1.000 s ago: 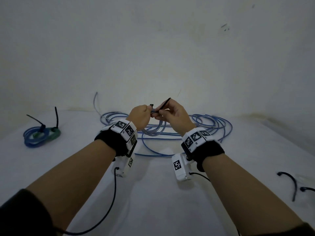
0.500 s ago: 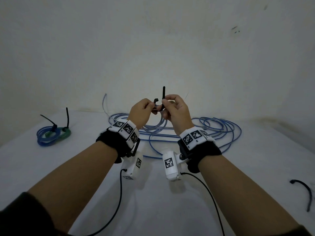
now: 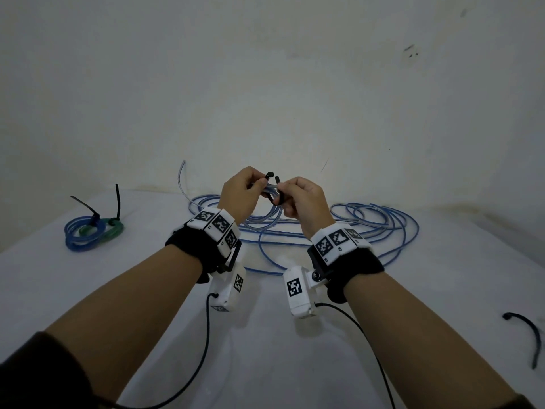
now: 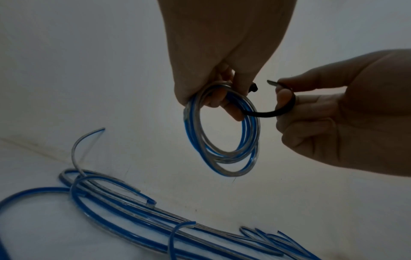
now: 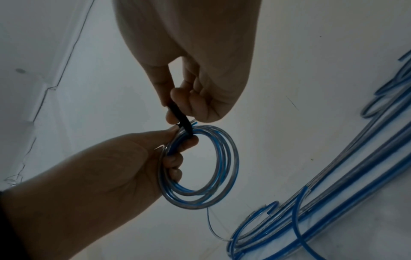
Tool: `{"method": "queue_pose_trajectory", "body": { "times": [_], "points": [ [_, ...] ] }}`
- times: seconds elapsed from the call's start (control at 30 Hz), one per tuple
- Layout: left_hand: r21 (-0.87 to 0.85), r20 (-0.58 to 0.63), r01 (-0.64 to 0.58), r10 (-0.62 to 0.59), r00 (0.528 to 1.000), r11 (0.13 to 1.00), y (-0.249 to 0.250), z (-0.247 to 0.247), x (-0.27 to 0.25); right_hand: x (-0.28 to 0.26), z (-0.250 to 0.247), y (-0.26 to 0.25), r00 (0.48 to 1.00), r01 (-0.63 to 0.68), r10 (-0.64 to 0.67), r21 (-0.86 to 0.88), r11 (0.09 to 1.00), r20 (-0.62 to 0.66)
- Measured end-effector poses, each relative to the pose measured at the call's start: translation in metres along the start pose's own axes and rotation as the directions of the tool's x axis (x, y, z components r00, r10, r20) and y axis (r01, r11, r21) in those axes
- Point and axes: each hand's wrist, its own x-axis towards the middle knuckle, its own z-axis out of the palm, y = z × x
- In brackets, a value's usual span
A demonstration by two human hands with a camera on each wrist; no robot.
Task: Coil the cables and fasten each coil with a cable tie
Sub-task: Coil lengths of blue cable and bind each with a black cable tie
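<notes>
While the left hand (image 4: pixel 213 73) grips the small cable coil (image 4: pixel 222 133) at centre frame, the right hand (image 4: pixel 338 112) pinches the black cable tie (image 4: pixel 286 107), its pointed tip facing left toward the tie's head (image 4: pixel 253 88), just apart.

Left hand (image 4: pixel 213 73) grips coil (image 4: pixel 222 137); right hand (image 4: pixel 347 119) pinches black tie (image 4: pixel 280 109).
</notes>
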Motion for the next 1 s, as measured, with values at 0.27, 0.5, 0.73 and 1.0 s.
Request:
{"method": "queue_pose_trajectory", "body": {
  "times": [0.27, 0.5, 0.73, 1.0],
  "points": [
    [0.031, 0.044, -0.038, 0.036, 0.998, 0.999, 0.001, -0.001, -0.003, 0.0, -0.001, 0.002, 1.0, -0.013, 0.013, -0.016, 1.0, 0.007],
    [0.085, 0.077, -0.085, 0.079, 0.994, 0.993, 0.004, -0.002, -0.008, -0.001, 0.0, -0.001, 0.999, -0.037, 0.037, 0.006, 0.999, 0.006],
    [0.138, 0.103, -0.114, 0.101, 0.99, 0.984, 0.008, -0.002, -0.012, -0.004, -0.002, -0.002, 0.999, -0.05, 0.049, 0.01, 0.999, 0.003],
    [0.262, 0.234, -0.277, 0.218, 0.947, 0.924, 0.009, -0.002, -0.013, -0.005, -0.005, 0.003, 0.999, 0.024, -0.024, -0.005, 1.0, -0.049]
  ]
}}
